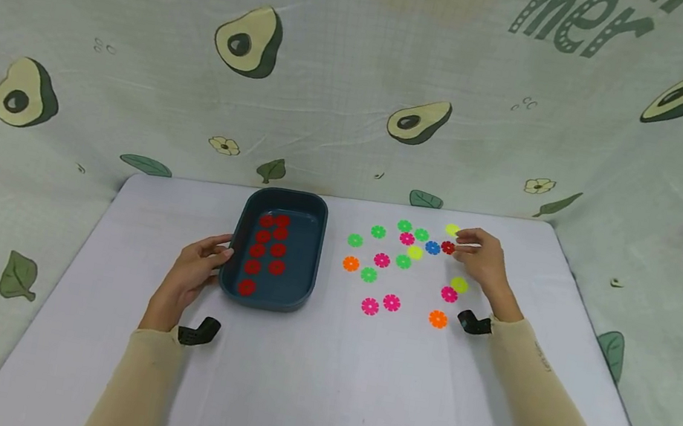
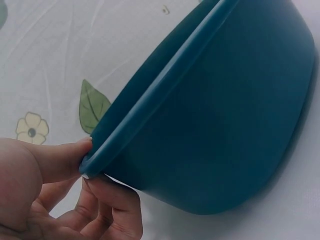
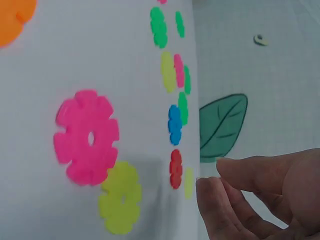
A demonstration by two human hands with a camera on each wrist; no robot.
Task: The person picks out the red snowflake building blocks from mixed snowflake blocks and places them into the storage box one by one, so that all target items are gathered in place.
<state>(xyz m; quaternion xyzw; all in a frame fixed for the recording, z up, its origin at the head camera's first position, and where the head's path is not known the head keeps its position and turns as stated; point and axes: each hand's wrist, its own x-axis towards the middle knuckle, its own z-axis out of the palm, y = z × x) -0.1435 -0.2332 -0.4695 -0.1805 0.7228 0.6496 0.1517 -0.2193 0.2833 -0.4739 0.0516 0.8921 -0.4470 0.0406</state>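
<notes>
My left hand (image 1: pixel 190 277) pinches the left rim of a dark teal tray (image 1: pixel 270 301), thumb on top and fingers below, as the left wrist view shows up close. Inside the tray lie several red flower-shaped discs (image 1: pixel 257 250). At the far right of the table, my right hand (image 1: pixel 484 261) hovers beside a red flower disc (image 1: pixel 448 247) and a yellow one (image 1: pixel 452 229). In the right wrist view a small gap shows between thumb and fingertips, with nothing held. A blue disc (image 1: pixel 433 248) lies just left of that red one.
Loose flower discs in green (image 1: pixel 369 275), pink (image 1: pixel 391 303), orange (image 1: pixel 438 320) and yellow (image 1: pixel 459 285) are scattered right of the tray. The white table (image 1: pixel 309 404) meets an avocado-print cloth (image 1: pixel 328 128) at its back edge. Black wrist-worn pieces (image 1: pixel 199 332) stick out by each sleeve.
</notes>
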